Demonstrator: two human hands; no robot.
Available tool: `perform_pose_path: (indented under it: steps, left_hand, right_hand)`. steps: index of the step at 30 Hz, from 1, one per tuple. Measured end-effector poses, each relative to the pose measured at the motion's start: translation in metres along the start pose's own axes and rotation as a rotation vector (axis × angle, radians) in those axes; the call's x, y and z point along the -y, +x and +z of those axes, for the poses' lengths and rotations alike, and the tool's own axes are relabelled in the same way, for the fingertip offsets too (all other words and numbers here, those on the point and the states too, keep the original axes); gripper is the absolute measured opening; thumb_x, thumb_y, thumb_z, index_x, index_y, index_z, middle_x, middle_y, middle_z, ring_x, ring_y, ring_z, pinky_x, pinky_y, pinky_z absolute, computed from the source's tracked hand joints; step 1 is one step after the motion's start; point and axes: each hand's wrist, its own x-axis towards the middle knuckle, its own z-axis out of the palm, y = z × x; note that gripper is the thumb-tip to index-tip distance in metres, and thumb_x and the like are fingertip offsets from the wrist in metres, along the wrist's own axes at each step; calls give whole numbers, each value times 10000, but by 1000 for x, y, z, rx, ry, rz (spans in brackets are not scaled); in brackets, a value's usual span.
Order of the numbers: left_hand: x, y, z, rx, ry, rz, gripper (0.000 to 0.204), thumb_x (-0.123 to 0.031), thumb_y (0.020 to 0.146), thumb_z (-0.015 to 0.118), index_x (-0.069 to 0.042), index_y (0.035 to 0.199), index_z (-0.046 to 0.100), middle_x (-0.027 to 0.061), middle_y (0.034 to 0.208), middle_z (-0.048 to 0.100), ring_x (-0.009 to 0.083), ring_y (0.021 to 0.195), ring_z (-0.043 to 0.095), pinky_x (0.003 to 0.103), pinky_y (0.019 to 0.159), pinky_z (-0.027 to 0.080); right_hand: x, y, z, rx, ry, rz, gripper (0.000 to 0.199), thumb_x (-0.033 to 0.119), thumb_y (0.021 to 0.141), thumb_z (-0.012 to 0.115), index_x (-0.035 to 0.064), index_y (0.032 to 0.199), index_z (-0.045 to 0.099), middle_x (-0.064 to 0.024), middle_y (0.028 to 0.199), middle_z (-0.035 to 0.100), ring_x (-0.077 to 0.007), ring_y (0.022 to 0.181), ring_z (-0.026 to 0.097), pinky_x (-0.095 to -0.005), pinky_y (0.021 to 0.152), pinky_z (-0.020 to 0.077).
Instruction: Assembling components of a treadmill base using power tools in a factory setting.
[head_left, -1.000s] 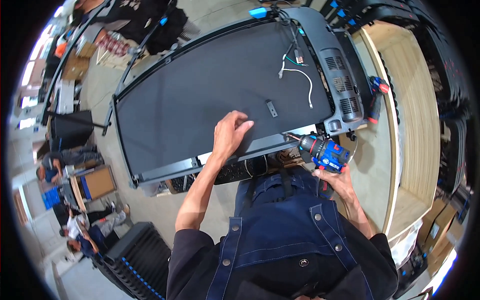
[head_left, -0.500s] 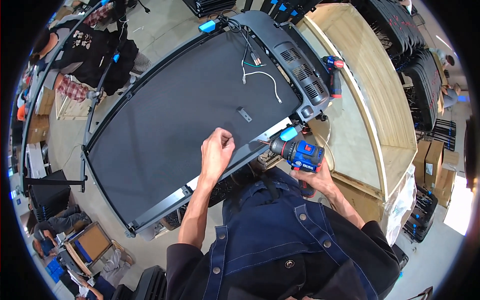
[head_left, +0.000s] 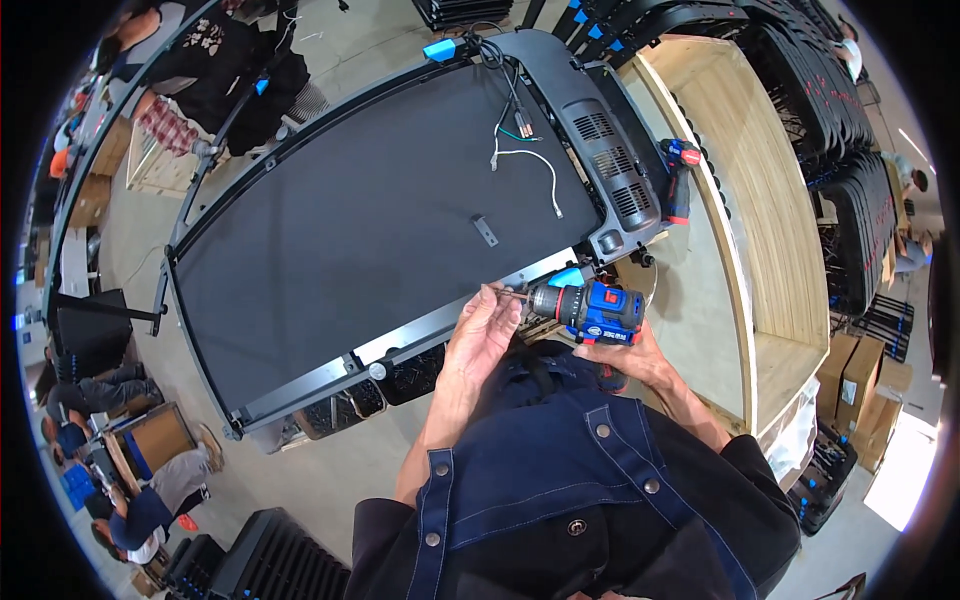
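My right hand (head_left: 645,358) grips a blue and black cordless drill (head_left: 610,310), its chuck pointing left. A thin bit (head_left: 514,294) sticks out of the chuck. My left hand (head_left: 483,328) is closed in a pinch at the bit's tip; whatever small part lies between the fingertips is too small to make out. Both hands are over the near side rail (head_left: 405,345) of a treadmill with a black belt (head_left: 340,220). A small dark metal bracket (head_left: 485,231) rests on the belt. Beside the drill, a blue wrap (head_left: 567,278) covers part of the frame.
The treadmill's dark vented motor cover (head_left: 600,150) is at the far right end, with loose cables (head_left: 520,120) on the belt. A second power tool (head_left: 679,180) lies beyond it, next to a wooden crate (head_left: 775,200). Another person (head_left: 215,70) stands at the far left.
My left hand has moved right from above the belt to the bit's tip, its fingers now pinched there. The drill has shifted slightly and levelled. My view has moved a little.
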Motion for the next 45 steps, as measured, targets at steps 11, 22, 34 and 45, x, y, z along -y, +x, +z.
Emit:
perform_pose_path:
  steps: [11, 22, 34, 45]
  left_hand:
    - [22, -1, 19, -170, 432, 222, 228, -272, 982, 734, -47, 994, 700, 70, 888, 729, 162, 793, 717, 308, 767, 622]
    - [6, 7, 41, -109, 491, 98, 419, -358, 995, 705, 15, 1176, 643, 127, 990, 718, 193, 833, 725, 318, 775, 622]
    - [-53, 73, 39, -201, 2008, 1147, 181, -163, 901, 698, -17, 1006, 688, 196, 909, 672, 387, 815, 685, 453, 712, 536]
    - [16, -16, 22, -656, 1670, 768, 156, -143, 881, 743, -12, 965, 741, 123, 847, 716, 283, 763, 698, 384, 724, 536]
  right_hand:
    - [-7, 11, -40, 196, -432, -271, 488, 171, 780, 886, -6, 1162, 639, -108, 1022, 705, -170, 897, 686, -338, 838, 571]
    - [-17, 8, -44, 135, -80, -128, 459, 190, 805, 881, 4, 1157, 651, -53, 1001, 694, -138, 895, 641, -323, 866, 548]
    - [3, 11, -66, -42, 109, -127, 310, -1, 801, 810, 7, 1089, 696, -57, 1011, 757, -119, 948, 704, -317, 866, 581]
    - [-26, -2, -90, -103, 223, 136, 538, -21, 824, 808, 22, 1319, 604, -130, 1114, 751, -174, 976, 723, -365, 817, 636]
